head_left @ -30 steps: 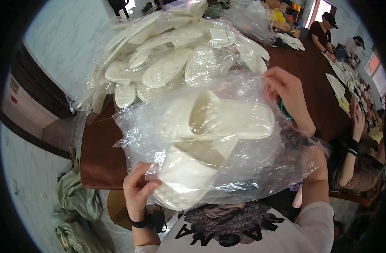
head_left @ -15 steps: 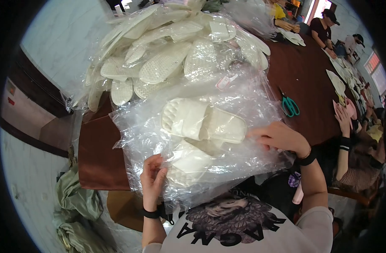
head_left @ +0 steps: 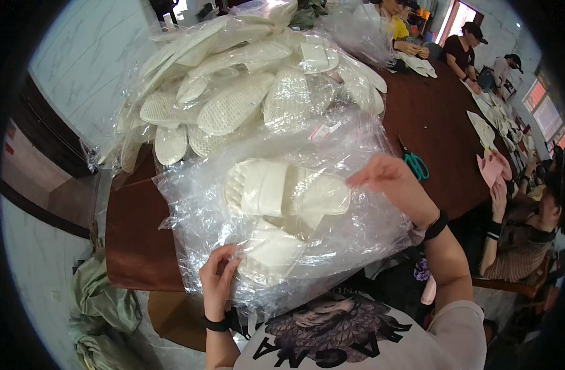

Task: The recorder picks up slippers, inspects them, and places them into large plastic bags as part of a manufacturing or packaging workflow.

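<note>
Two cream slippers lie in front of me with clear plastic bags around and beneath them. The upper slipper points its strap end left. Below it the lower slipper slants down to the left, partly under the upper one. My left hand has thumb and fingers closed on the clear plastic bag beside the lower slipper. Past the upper slipper's heel, my right hand is raised a little, its fingertips pinched together at the heel end. Whatever is between those fingertips is too small to make out.
A tall heap of bagged slippers stands at the back of the brown table. Green-handled scissors lie to the right. Co-workers sit along the right side; one holds a pink piece. Grey-green cloth hangs at lower left.
My right hand has lifted and drawn its fingertips into a pinch near the upper slipper's heel. The whole view has shifted slightly; my left hand stays by the lower slipper.
</note>
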A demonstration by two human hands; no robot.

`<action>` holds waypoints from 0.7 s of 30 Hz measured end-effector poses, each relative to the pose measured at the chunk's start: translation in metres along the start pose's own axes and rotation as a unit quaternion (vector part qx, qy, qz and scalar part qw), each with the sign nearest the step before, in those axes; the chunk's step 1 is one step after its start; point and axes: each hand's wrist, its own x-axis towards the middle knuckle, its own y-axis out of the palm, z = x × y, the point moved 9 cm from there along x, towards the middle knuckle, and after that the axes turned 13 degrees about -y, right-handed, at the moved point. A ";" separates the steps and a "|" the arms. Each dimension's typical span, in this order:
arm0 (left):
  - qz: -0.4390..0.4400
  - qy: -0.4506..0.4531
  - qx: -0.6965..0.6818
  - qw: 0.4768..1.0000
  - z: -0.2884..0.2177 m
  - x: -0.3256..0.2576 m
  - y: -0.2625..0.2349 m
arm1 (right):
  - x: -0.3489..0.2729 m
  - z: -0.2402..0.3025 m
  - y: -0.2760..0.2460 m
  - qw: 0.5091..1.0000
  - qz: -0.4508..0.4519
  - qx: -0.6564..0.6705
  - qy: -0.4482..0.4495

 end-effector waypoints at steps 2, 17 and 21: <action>-0.007 0.002 -0.002 1.000 -0.001 0.000 -0.001 | 0.001 0.006 -0.008 0.992 -0.057 0.105 -0.038; 0.033 0.018 -0.038 0.999 -0.004 0.005 0.000 | 0.021 -0.040 0.030 0.937 0.119 -0.324 0.052; 0.039 0.031 -0.013 0.999 -0.013 0.002 0.003 | 0.019 -0.054 0.052 0.956 0.158 -0.200 0.146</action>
